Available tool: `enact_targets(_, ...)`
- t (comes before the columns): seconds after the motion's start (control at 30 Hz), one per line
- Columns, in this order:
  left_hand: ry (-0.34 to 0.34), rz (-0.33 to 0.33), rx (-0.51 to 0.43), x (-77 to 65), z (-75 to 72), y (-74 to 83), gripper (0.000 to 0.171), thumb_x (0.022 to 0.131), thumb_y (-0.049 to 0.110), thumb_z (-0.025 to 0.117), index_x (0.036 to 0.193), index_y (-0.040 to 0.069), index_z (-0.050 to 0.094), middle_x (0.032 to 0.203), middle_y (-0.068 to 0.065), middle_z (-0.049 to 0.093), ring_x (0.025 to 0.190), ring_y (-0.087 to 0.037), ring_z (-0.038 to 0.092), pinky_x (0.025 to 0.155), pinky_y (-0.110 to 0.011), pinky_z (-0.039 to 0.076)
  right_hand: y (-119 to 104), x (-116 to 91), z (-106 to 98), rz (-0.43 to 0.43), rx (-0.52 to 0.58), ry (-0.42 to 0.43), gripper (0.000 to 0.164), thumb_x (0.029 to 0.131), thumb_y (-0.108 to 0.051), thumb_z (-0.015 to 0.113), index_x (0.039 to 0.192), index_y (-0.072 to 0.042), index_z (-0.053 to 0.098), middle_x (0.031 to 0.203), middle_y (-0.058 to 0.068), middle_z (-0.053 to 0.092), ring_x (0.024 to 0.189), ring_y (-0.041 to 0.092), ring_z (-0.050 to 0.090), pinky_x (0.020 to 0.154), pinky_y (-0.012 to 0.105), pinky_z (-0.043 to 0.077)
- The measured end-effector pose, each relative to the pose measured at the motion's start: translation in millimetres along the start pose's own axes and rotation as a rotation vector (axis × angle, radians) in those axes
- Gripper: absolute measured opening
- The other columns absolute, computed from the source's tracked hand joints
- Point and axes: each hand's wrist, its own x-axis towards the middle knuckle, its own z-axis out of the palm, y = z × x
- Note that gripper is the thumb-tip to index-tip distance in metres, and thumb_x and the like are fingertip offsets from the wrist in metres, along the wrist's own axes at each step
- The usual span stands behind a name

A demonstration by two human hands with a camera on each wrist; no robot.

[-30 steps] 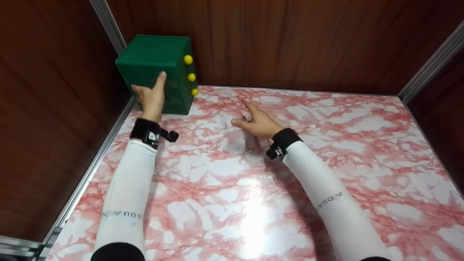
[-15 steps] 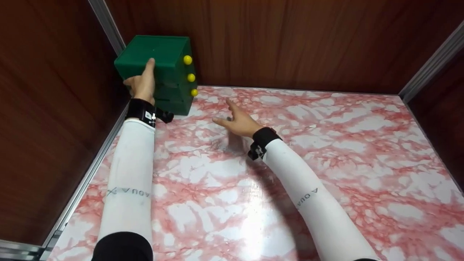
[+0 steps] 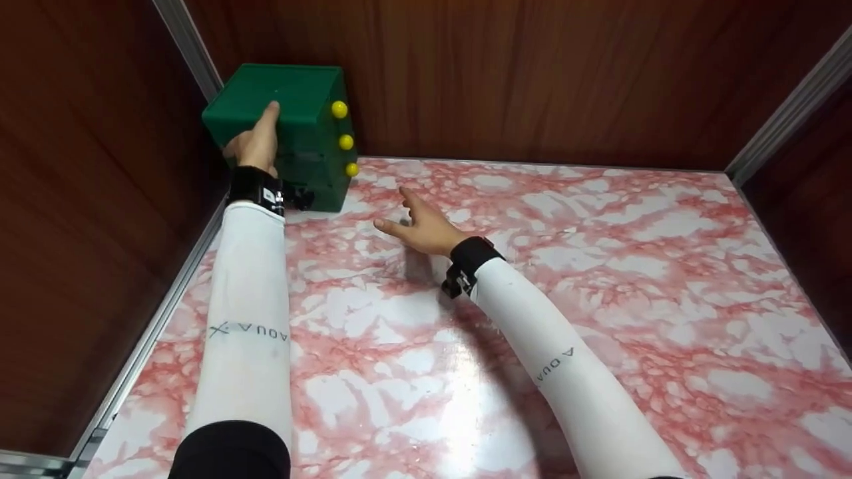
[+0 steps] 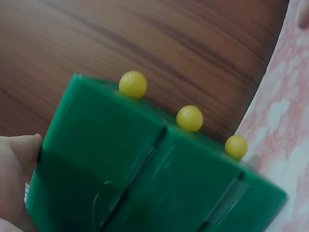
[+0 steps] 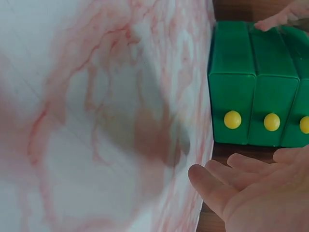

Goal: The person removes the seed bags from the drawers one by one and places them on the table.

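A green cabinet (image 3: 293,93) with several stacked drawers stands in the back left corner. Three round yellow knobs (image 3: 346,142) line its right face. My left hand (image 3: 253,148) rests on the cabinet's near left side, its thumb stretched up to the top edge. In the left wrist view that thumb (image 4: 24,150) touches the green edge; most of the other fingers are hidden. My right hand (image 3: 426,226) hovers above the table, apart from the cabinet and to its right. Its fingers are spread with nothing between them, and in the right wrist view they point toward the knobs (image 5: 232,120).
The tabletop (image 3: 586,299) has a red-and-white marbled surface with a bright glare patch. Dark wood-grain panels (image 3: 532,80) rise at the back, left and right. Metal strips (image 3: 150,332) run along the left edge and corners.
My left hand has moved forward onto the cabinet, its thumb reaching the top. My right hand has shifted left toward the knobs. The cabinet stays in the corner, its drawers shut.
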Motion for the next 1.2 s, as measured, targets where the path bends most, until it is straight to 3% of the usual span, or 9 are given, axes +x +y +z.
enact_targets(0.27, -0.047, -0.028, -0.010, 2.4, -6.9, 3.1, 0.137, 0.100, 0.074, 0.062, 0.162, 0.015, -0.045, 0.181, 0.006, -0.029, 0.167, -0.009, -0.002, 0.132, -0.028, 0.017, -3.7, -4.0, 6.3, 0.036, 0.027, -0.024, 0.112, 0.100, -0.076, 0.066, 0.181, -0.021, 0.012, 0.185, 0.006, 0.022, 0.164, 0.033, 0.035, 0.131, 0.051, 0.033)
enact_targets(0.4, -0.071, -0.034, -0.011, -0.6, -7.0, 5.7, 0.134, 0.101, 0.068, 0.064, 0.164, 0.019, -0.043, 0.181, 0.004, -0.025, 0.167, -0.018, 0.006, 0.129, -0.048, 0.033, -6.0, -3.5, 6.8, 0.031, 0.027, -0.034, 0.111, 0.101, -0.075, 0.066, 0.181, -0.020, 0.012, 0.185, 0.006, 0.022, 0.164, 0.034, 0.035, 0.131, 0.052, 0.033)
enact_targets(0.5, -0.087, -0.033, -0.015, -3.5, -7.5, 7.1, 0.128, 0.101, 0.061, 0.065, 0.169, 0.022, -0.037, 0.180, 0.000, -0.018, 0.165, -0.026, 0.016, 0.122, -0.059, 0.044, -8.1, -2.5, 5.8, 0.015, 0.022, -0.045, 0.110, 0.101, -0.075, 0.065, 0.180, -0.019, 0.012, 0.185, 0.008, 0.022, 0.163, 0.036, 0.037, 0.131, 0.051, 0.034)
enact_targets(0.67, -0.077, -0.025, 0.000, -8.3, -10.4, 8.0, 0.115, 0.101, 0.055, 0.067, 0.177, 0.023, -0.012, 0.176, -0.003, -0.003, 0.159, -0.029, 0.027, 0.115, -0.057, 0.052, -14.4, -2.9, 0.4, 0.005, 0.029, -0.031, 0.109, 0.101, -0.076, 0.065, 0.180, -0.020, 0.015, 0.182, 0.010, 0.028, 0.161, 0.037, 0.041, 0.128, 0.054, 0.038)
enact_targets(0.8, -0.113, -0.007, 0.050, -13.8, -13.7, 8.9, 0.106, 0.100, 0.055, 0.065, 0.179, 0.022, 0.001, 0.178, -0.004, 0.002, 0.160, -0.033, 0.027, 0.114, -0.061, 0.052, -18.1, -3.4, -6.4, 0.019, 0.044, -0.009, 0.109, 0.100, -0.078, 0.065, 0.180, -0.023, 0.016, 0.180, 0.010, 0.034, 0.161, 0.034, 0.041, 0.127, 0.059, 0.038)
enact_targets(0.97, -0.194, 0.012, 0.090, -21.5, -19.5, 8.4, 0.101, 0.101, 0.056, 0.063, 0.179, 0.020, 0.010, 0.179, -0.009, 0.017, 0.159, -0.035, 0.030, 0.116, -0.071, 0.044, -20.9, -2.3, -15.4, -0.005, 0.112, 0.036, 0.102, 0.104, -0.068, 0.067, 0.180, -0.022, 0.017, 0.179, 0.012, 0.034, 0.161, 0.035, 0.039, 0.127, 0.059, 0.039)
enact_targets(1.2, -0.256, 0.032, 0.159, -18.4, -22.0, 6.5, 0.096, 0.097, 0.057, 0.065, 0.174, 0.015, 0.027, 0.174, -0.012, 0.031, 0.155, -0.035, 0.039, 0.116, -0.074, 0.042, -17.2, -3.9, -36.8, 0.030, 0.189, 0.129, 0.100, 0.103, -0.069, 0.068, 0.179, -0.024, 0.020, 0.179, 0.010, 0.034, 0.161, 0.033, 0.039, 0.126, 0.058, 0.041)
